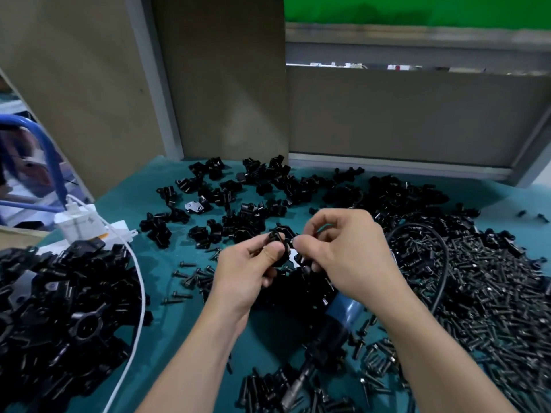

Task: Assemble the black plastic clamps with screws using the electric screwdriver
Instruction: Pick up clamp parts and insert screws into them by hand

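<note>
Loose clamps [268,186] crowd the bench's [167,251] far edge, screws [492,299] its right. Above its middle, our left grip [249,271] and right grip [347,254] both pinch one black clamp [281,241], axis hidden. We see the screwdriver [331,332] beneath, bit toward the near edge.

Bare green mat [167,332] between left clamp heap [59,317] and screw pile [492,308], white cable [145,299] across

left grip [250,265] pinching, right grip [343,248] pinching
</note>
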Available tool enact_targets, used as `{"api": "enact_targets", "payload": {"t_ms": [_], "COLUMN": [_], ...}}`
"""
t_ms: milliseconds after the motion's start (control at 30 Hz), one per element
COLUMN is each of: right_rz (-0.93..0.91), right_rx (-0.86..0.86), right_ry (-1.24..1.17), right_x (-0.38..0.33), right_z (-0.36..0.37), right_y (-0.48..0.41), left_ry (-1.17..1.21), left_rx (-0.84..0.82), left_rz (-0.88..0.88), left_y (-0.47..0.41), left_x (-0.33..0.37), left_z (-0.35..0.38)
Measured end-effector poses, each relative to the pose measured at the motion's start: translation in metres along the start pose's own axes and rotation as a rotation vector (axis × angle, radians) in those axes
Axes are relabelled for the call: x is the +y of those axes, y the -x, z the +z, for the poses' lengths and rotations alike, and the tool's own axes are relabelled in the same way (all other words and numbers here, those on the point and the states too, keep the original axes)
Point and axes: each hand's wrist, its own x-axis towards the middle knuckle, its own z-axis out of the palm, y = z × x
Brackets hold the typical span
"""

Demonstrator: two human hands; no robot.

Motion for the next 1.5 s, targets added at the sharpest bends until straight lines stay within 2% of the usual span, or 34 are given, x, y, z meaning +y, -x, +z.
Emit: {"api": "enact_targets", "payload": {"t_ms": [333,567,900,1033,1233,1500], "right_rz": [0.03,0.015,0.003,0.002,0.128,0.131], "right_rx": [-0.061,-0.001,-0.069,-0.094,-0.038,-0.056], "right_ry": [-0.196,-0.076,0.048,0.057,-0.255,-0.302], "right_x": [0.011,0.013,0.013,0.015,0.027,0.045], "right_z": [-0.004,-0.002,0.0,0.001,0.007,0.006], "right_y": [-0.005,-0.006,-0.007,-0.007,0.005,0.022], "left_ry": [-0.004,-0.024,-0.04,-0.178,-0.352,-0.546], "left_rx": [-0.046,-0.107,-0.081,-0.03,-0.017,-0.023], "left_rz": [0.005,0.042,0.035,0.057,0.151,0.219], "left_y": [0.002,0.008,0.004,0.003,0.008,0.014], "left_x": [-0.001,0.002,-0.004,-0.009,-0.014,-0.014], "left_z": [0.003,0.007,0.003,0.005,0.008,0.01]}}
